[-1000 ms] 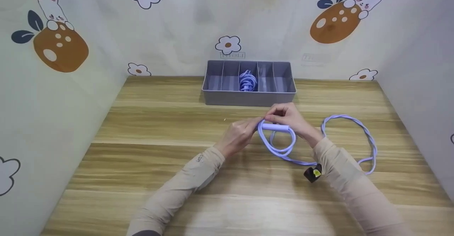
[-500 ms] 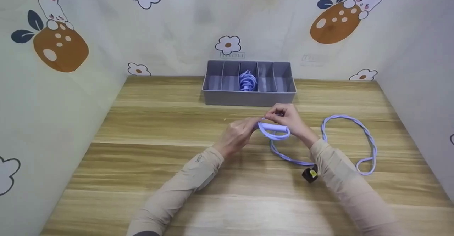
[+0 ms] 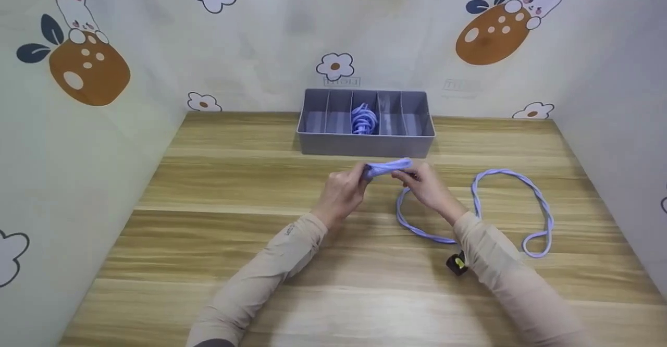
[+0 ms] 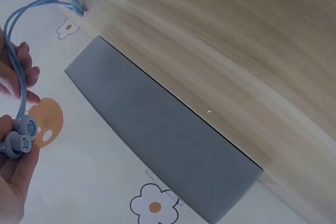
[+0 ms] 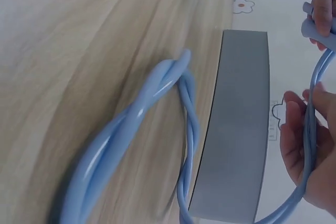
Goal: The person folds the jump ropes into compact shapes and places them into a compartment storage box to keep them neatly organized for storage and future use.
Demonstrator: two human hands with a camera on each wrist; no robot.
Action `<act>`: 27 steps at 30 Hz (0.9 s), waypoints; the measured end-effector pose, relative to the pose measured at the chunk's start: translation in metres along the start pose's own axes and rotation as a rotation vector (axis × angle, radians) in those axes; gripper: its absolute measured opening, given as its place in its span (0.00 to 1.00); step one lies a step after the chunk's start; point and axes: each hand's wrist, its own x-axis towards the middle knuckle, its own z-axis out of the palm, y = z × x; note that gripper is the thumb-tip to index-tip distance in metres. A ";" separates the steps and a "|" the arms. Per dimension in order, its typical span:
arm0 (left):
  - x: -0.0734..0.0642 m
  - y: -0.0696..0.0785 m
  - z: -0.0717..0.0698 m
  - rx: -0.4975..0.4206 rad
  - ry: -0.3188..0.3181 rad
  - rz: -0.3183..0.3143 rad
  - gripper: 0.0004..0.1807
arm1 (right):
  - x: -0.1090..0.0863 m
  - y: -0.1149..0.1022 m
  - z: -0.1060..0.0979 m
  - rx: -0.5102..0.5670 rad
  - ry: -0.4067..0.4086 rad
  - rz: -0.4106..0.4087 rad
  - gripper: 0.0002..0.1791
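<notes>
In the head view my left hand point(image 3: 341, 193) grips the blue-lilac handles of a jump rope; the left wrist view shows two handle ends point(image 4: 23, 127) side by side in its fingers. My right hand point(image 3: 427, 185), just to the right, holds the doubled cord near the handles. In the right wrist view this cord point(image 5: 310, 129) runs between its thumb and curled fingers. A short bunched stretch of rope point(image 3: 388, 167) spans the two hands above the table. The remaining twisted cord point(image 3: 544, 206) trails in a loop on the table, around the right forearm.
A grey divided box point(image 3: 365, 145) stands at the back against the patterned backdrop. Its middle compartment holds a bundled blue-lilac rope point(image 3: 364, 119). A small black device point(image 3: 457, 264) with a yellow mark is beside the right cuff. Fabric walls enclose the wooden table point(image 3: 224, 180).
The cord loop that hung below the handle has shrunk and risen to lie between the hands. My left hand has shifted slightly left and turned. The trailing cord on the right stays nearly the same.
</notes>
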 end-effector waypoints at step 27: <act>0.028 -0.020 -0.035 0.015 0.050 -0.401 0.12 | -0.039 -0.020 -0.024 0.264 0.184 0.129 0.12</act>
